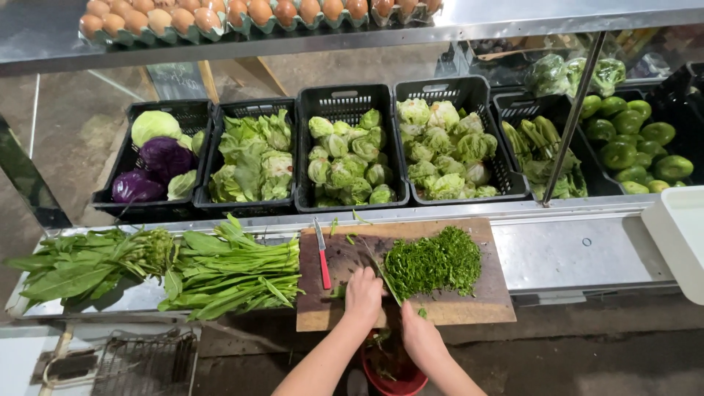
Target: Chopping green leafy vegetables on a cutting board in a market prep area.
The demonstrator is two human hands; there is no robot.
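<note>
The left hand [364, 293] lay flat on the board [469, 304], fingers together, holding nothing I could see. The right hand [419, 334] was closed on a knife [386, 282], whose blade touched the chopped greens [433, 262] piled on the board. A red peeler [323, 260] lay beside them, and leafy stalks [227, 271] rested on the table [572, 253].

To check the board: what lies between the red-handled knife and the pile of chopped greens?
In the head view, the left hand lies there, on the wooden board.
</note>
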